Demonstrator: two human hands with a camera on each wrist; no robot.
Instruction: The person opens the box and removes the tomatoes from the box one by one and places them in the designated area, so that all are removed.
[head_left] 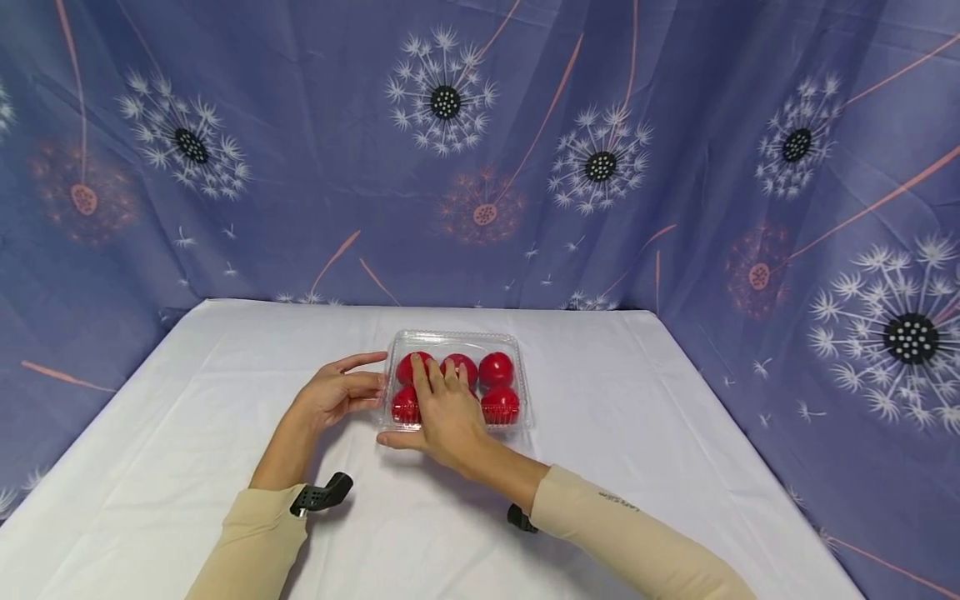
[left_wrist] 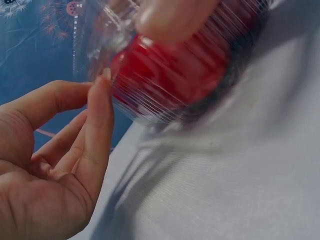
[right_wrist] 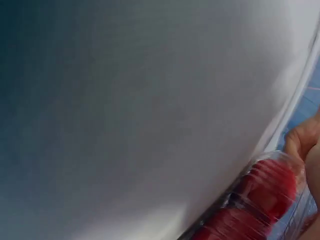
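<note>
A clear plastic container (head_left: 463,337) of round red fruits (head_left: 497,369) sits towards the far middle of the white tablecloth (head_left: 645,467), the right hand (head_left: 452,421) resting across its top with fingers straight and thumb splayed outward. At its left edge, the left hand (head_left: 332,397) pinches the plastic between fingertips; a blue dandelion-patterned curtain (head_left: 315,133) hangs behind.

A blue-violet fabric backdrop (head_left: 315,167), printed with white dandelion heads (head_left: 445,102) that had black centres and with slender coral-pink stems (head_left: 345,246), filled the frame's upper half and both sides, while a faintly creased white tablecloth (head_left: 622,408) covered the lower middle.
</note>
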